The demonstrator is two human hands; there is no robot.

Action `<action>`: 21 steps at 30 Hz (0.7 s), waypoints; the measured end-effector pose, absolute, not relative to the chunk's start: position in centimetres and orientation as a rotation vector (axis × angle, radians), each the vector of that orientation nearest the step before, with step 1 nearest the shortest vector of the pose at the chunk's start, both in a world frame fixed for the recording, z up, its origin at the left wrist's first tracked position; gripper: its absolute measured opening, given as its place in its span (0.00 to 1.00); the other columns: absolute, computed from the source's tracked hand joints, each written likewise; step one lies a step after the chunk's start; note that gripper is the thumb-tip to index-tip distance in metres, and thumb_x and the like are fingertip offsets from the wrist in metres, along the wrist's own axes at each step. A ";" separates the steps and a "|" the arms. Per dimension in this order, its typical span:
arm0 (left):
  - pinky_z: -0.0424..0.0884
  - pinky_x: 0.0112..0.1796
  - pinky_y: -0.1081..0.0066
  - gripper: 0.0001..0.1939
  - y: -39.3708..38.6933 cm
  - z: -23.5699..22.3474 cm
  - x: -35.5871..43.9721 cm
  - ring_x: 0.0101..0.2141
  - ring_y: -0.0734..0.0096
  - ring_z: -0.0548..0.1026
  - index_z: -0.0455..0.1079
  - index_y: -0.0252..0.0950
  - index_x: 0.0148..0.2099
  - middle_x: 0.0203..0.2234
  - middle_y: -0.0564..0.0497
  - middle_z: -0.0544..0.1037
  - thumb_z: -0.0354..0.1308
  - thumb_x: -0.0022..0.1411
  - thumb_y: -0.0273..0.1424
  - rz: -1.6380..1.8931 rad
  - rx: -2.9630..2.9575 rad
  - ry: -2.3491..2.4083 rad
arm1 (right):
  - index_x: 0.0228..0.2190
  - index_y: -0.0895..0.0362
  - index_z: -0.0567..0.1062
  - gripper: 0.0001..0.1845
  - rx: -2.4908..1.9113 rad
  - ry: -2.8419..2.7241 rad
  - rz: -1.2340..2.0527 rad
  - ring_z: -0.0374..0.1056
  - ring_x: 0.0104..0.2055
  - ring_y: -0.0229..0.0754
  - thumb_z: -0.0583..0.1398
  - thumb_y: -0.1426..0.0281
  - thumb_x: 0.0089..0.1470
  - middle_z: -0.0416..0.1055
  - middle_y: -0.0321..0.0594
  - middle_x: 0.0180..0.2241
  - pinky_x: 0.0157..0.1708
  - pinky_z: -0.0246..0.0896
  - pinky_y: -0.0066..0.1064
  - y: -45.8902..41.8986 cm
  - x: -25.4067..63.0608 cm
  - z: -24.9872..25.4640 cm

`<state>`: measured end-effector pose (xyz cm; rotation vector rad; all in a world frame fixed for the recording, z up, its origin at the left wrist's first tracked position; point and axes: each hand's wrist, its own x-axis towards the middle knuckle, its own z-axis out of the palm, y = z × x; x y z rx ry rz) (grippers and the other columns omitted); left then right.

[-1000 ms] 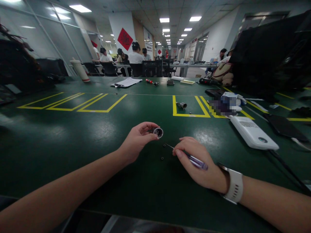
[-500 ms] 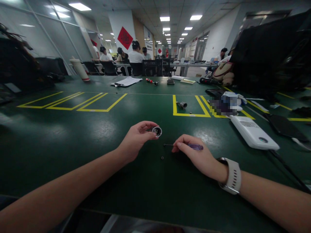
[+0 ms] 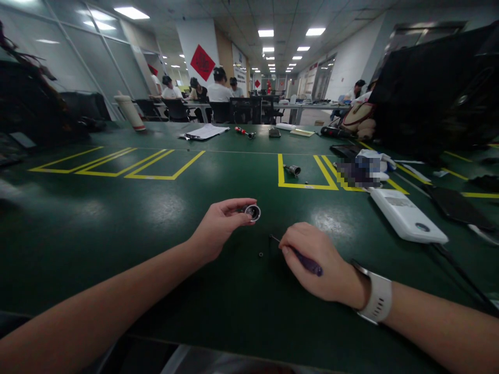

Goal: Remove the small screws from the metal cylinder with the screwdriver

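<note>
My left hand (image 3: 220, 226) grips a round metal part with a hollow open end (image 3: 253, 212) between thumb and fingers, its opening facing me. To the right, my right hand (image 3: 312, 257) is closed around a small screwdriver with a purple translucent handle (image 3: 310, 264). Its thin shaft points up and left, with a tiny dark piece at the tip that I cannot make out. A small ring-like part (image 3: 261, 254) lies on the green table (image 3: 187, 311) between my hands. Farther off, another metal piece with a cup-shaped end (image 3: 293, 170) rests inside a yellow taped outline.
A white power bank (image 3: 407, 214) with a black cable lies to the right, near a dark phone (image 3: 462, 205). Toward the back are a clipboard with papers (image 3: 205, 132), a red-handled tool (image 3: 244, 132) and a pale bottle (image 3: 130, 112). Several people sit at far desks.
My right hand has drawn slightly down, and the screwdriver has turned so its handle tilts down and its tip up. My left hand holds the metal part almost unmoved.
</note>
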<state>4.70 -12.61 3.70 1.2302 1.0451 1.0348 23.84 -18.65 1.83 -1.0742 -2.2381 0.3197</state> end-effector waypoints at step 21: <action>0.72 0.37 0.70 0.12 -13.9 3.7 5.1 0.31 0.70 0.77 0.76 0.34 0.38 0.29 0.51 0.80 0.63 0.47 0.23 0.956 1.361 1.015 | 0.39 0.61 0.69 0.10 -0.776 -2.262 0.069 0.68 0.39 0.45 0.52 0.78 0.56 0.72 0.48 0.35 0.39 0.67 0.41 -18.8 23.2 1.5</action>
